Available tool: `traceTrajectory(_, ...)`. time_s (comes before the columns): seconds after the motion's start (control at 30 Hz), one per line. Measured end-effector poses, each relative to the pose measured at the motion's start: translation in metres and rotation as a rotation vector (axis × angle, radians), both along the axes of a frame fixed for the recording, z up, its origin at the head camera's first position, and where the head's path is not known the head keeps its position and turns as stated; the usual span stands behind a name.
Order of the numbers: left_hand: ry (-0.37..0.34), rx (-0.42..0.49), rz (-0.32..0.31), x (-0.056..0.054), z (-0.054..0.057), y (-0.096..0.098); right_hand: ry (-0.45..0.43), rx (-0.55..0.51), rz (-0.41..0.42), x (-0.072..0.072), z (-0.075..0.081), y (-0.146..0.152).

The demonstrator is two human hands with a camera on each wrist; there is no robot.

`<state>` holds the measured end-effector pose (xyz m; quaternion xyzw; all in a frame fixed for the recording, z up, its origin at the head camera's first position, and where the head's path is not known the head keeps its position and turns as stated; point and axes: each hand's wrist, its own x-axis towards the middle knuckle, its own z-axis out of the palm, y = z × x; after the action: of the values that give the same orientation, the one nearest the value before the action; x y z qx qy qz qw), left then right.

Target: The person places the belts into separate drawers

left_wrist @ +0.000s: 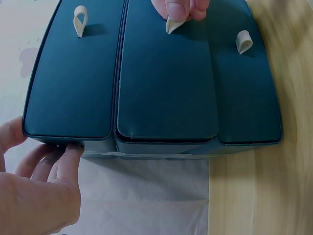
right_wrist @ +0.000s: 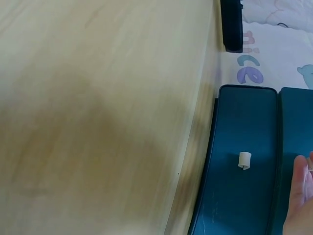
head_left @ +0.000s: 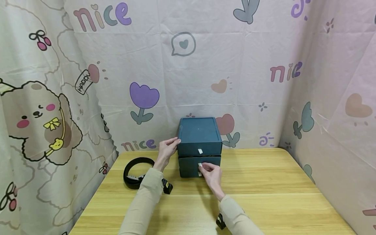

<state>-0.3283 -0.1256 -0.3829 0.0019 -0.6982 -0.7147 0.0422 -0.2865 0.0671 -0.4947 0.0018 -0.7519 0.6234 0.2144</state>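
A dark teal box of stacked drawers (head_left: 200, 130) stands at the back of the table. Its middle drawer (left_wrist: 167, 93) juts slightly past the upper drawer (left_wrist: 73, 93) and the bottom drawer (right_wrist: 244, 122). My left hand (head_left: 166, 151) grips the box's upper left edge, thumb on the top and fingers against the side in the left wrist view. With thumb and fingers, my right hand (head_left: 212, 176) pinches the pale pull tab (left_wrist: 172, 25) of the middle drawer. Loop tabs also show on the upper and bottom drawers. What the drawers hold is hidden.
A coiled black belt (head_left: 128, 182) with a silver buckle lies on the wooden table (head_left: 273, 189), left of the box beyond my left forearm. Patterned cloth (head_left: 191, 71) hangs behind the table and along both sides.
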Motion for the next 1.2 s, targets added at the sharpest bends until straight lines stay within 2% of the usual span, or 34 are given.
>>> traceTrajectory(0.27,0.006,0.001,-0.015,0.0012,-0.0002,-0.0004,-0.007,-0.006,-0.008,-0.0015,0.0032,-0.0019)
traceTrajectory(1.2,-0.010,-0.002,0.005,0.0008,0.0002,-0.0002,0.003,-0.013,-0.012,-0.0083,0.0034,-0.0016)
